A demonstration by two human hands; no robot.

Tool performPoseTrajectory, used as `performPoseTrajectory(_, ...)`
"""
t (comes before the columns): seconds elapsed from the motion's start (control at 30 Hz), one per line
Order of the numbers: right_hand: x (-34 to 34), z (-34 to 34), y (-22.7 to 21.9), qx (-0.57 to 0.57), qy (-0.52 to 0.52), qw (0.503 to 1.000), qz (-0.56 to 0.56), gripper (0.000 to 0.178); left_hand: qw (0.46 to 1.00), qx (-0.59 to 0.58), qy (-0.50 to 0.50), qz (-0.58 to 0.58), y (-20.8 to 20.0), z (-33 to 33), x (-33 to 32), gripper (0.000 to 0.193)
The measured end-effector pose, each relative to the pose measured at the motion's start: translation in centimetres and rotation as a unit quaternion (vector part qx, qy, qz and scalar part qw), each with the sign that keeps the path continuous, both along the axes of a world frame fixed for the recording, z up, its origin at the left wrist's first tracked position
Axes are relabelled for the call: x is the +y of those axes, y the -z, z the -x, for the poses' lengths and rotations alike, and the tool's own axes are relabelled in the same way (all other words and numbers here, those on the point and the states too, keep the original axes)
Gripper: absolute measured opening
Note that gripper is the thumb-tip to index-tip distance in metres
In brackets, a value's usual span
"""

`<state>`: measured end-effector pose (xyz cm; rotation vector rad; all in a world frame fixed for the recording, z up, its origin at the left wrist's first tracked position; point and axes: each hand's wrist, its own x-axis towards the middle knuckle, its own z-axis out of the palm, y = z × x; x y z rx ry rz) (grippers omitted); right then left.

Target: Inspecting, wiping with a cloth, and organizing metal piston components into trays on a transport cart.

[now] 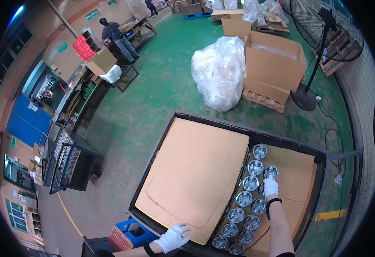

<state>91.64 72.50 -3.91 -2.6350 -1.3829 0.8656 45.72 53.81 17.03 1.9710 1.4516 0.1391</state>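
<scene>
My right hand [271,187], in a white glove, grips a shiny round cup-shaped piece [271,172] at the far end of the second row. Whether such pieces are glass or metal I cannot tell. Alongside stands a longer row of the same pieces [250,183] on a cardboard sheet [293,171]. My left hand [173,238], also gloved, has its fingers apart over the near edge of a large cardboard panel [196,171]; whether it touches the panel is unclear. Part of one piece is hidden behind my right hand.
A black-rimmed cart [281,141] carries the cardboard and pieces. A blue plastic stool [135,232] stands at its near left. Beyond are a plastic-wrapped bundle [219,73], a large carton [273,64] and a standing fan [324,38]. A loaded black rack [74,162] stands left; a person [119,38] works far off.
</scene>
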Motion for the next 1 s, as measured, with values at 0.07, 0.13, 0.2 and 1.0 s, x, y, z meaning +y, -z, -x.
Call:
performPoseTrajectory(0.07,-0.6,0.4,-1.1,0.014,0.008,0.999,-0.043,0.04,0.999,-0.018,0.04,0.014,0.7,-1.1,-0.6,0.033)
performPoseTrajectory(0.13,-2.5,0.8,-3.2,-0.011,-0.035,0.996,-0.079,0.037,0.996,-0.028,0.085,0.029,0.7,-1.9,-0.8,0.035)
performPoseTrajectory(0.2,-5.6,1.6,-5.9,-0.076,-0.145,0.977,-0.137,0.034,0.989,-0.026,0.138,0.036,0.0,-2.4,-0.2,0.037)
performPoseTrajectory(1.0,-61.6,31.5,-20.4,-0.139,0.178,0.958,-0.179,0.04,0.91,0.023,0.413,-0.04,-8.8,4.0,-8.2,0.034)
